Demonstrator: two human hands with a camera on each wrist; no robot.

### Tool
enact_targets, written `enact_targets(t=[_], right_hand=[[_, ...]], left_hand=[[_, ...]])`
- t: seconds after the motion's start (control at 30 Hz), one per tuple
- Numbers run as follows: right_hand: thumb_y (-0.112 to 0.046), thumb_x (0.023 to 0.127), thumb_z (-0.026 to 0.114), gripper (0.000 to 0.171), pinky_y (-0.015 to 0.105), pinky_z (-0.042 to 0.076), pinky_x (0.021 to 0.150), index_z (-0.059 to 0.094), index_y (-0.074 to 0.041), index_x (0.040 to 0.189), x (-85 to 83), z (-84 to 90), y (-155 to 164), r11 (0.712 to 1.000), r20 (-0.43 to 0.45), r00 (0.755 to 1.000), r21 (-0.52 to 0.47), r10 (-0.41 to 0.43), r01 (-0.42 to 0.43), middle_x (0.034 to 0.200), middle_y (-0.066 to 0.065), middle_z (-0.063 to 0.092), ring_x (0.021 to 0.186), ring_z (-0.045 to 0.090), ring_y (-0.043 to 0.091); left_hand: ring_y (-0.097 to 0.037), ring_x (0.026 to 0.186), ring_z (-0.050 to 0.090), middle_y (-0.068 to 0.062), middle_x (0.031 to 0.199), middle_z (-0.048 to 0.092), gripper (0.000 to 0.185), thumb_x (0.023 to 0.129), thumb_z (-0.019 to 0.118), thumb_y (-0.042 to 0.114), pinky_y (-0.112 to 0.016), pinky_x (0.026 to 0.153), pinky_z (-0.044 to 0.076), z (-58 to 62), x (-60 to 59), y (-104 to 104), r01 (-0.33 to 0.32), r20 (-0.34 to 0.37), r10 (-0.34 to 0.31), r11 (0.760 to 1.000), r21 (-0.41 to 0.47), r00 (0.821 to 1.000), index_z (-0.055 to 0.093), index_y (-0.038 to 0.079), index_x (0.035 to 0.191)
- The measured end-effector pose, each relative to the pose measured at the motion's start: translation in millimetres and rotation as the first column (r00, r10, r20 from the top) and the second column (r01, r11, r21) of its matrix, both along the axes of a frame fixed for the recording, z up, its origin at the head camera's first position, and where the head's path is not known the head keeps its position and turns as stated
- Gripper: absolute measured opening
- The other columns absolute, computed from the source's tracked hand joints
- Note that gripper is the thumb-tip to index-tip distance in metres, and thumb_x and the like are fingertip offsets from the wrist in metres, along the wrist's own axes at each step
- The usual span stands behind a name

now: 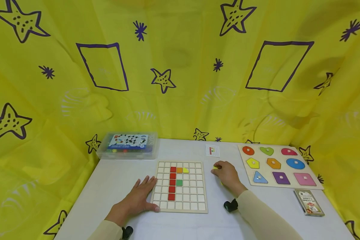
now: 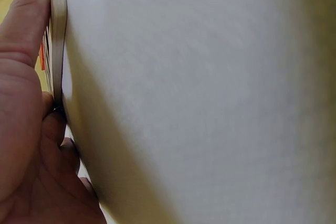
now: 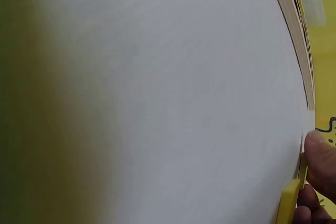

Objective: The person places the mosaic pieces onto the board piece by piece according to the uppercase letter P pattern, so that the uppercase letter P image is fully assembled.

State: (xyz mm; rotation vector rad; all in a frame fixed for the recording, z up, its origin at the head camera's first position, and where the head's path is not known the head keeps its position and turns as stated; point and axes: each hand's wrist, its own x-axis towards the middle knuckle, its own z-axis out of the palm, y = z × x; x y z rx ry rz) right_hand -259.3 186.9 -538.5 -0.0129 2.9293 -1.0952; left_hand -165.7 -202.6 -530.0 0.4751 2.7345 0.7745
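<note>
A wooden grid board (image 1: 192, 206) lies flat on the table with white squares. On it stand a column of red tiles (image 1: 172, 182), an orange tile (image 1: 179, 170), a yellow tile (image 1: 185, 170) with a cut corner and a green tile (image 1: 179, 182). My left hand (image 1: 136, 197) rests spread at the board's left edge, thumb by the near corner. To the right of the board, my right hand (image 1: 229, 176) pinches a small yellow tile (image 1: 215, 167) between thumb and fingers. Another yellow tile (image 3: 287, 203) lies on the table beneath that hand, mostly hidden from the head view.
A small pattern card (image 1: 212, 150) lies behind the board. At the back left sits a clear plastic case (image 1: 127, 155). A shape puzzle board (image 1: 267, 173) and a card box (image 1: 309, 202) are on the right. A yellow curtain (image 1: 180, 110) hangs behind the table.
</note>
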Motion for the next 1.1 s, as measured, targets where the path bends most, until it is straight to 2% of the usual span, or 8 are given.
enact_targets(t=[0.13, 0.27, 0.43, 0.57, 0.9, 1.1], right_hand=[[-0.016, 0.090, 0.081, 0.033, 0.042, 0.055, 0.085, 0.073, 0.000, 0.118, 6.5, 1.8, 5, 0.999, -0.005, 0.999, 0.015, 0.045, -0.045, 0.098, 0.006, 0.072, 0.090, 0.064, 0.022], [-0.012, 0.089, 0.081, 0.034, 0.033, 0.049, 0.076, 0.072, 0.001, 0.119, 10.8, 4.8, 6, 0.996, -0.021, 0.995, 0.003, 0.094, -0.094, 0.087, 0.000, 0.067, 0.081, 0.058, 0.016], [-0.009, 0.090, 0.080, 0.035, 0.031, 0.047, 0.075, 0.073, 0.002, 0.122, 10.3, 5.5, 6, 0.996, -0.011, 0.996, -0.024, 0.084, -0.084, 0.091, 0.002, 0.067, 0.082, 0.057, 0.016], [-0.008, 0.090, 0.079, 0.034, 0.032, 0.048, 0.077, 0.075, 0.001, 0.122, 8.7, 5.4, 6, 0.997, 0.006, 0.997, -0.010, 0.078, -0.078, 0.096, 0.004, 0.069, 0.087, 0.058, 0.018], [-0.011, 0.090, 0.081, 0.030, 0.037, 0.051, 0.083, 0.075, -0.002, 0.117, 11.5, 2.9, 5, 0.998, -0.016, 0.998, -0.010, 0.061, -0.062, 0.100, 0.005, 0.071, 0.090, 0.061, 0.020], [-0.016, 0.089, 0.084, 0.025, 0.039, 0.051, 0.085, 0.074, -0.005, 0.109, 12.4, -0.1, 5, 0.997, -0.020, 0.997, 0.016, 0.072, -0.071, 0.100, 0.006, 0.067, 0.090, 0.059, 0.021]], left_hand=[[-0.041, 0.162, 0.018, -0.017, 0.171, 0.033, 0.120, 0.071, 0.092, 0.053, -0.062, 0.132, 0.007, -0.5, 0.0, -1, 0.004, -0.003, -0.003, 1.000, 0.005, 1.000, 0.035, 0.001, 0.163], [-0.041, 0.163, 0.018, -0.017, 0.171, 0.033, 0.120, 0.072, 0.092, 0.053, -0.062, 0.132, 0.006, -0.9, -0.4, -1, 0.004, -0.010, -0.004, 1.000, 0.008, 1.000, 0.035, 0.001, 0.163], [-0.042, 0.162, 0.017, -0.018, 0.171, 0.032, 0.120, 0.072, 0.092, 0.053, -0.063, 0.132, 0.006, -1.2, -0.9, -2, 0.009, -0.011, -0.009, 1.000, 0.003, 1.000, 0.034, 0.001, 0.163], [-0.041, 0.163, 0.017, -0.018, 0.172, 0.032, 0.120, 0.072, 0.092, 0.054, -0.063, 0.132, 0.006, -2.2, -0.7, -2, 0.012, -0.013, -0.012, 1.000, 0.000, 1.000, 0.034, 0.001, 0.163], [-0.041, 0.162, 0.018, -0.017, 0.171, 0.034, 0.120, 0.071, 0.092, 0.053, -0.062, 0.132, 0.007, 0.3, 0.2, 0, 0.004, -0.014, -0.004, 1.000, 0.006, 1.000, 0.035, 0.001, 0.163], [-0.041, 0.162, 0.018, -0.017, 0.171, 0.033, 0.120, 0.072, 0.092, 0.053, -0.063, 0.132, 0.007, 0.7, 0.3, -1, 0.003, -0.009, -0.003, 1.000, 0.010, 1.000, 0.035, 0.001, 0.163]])
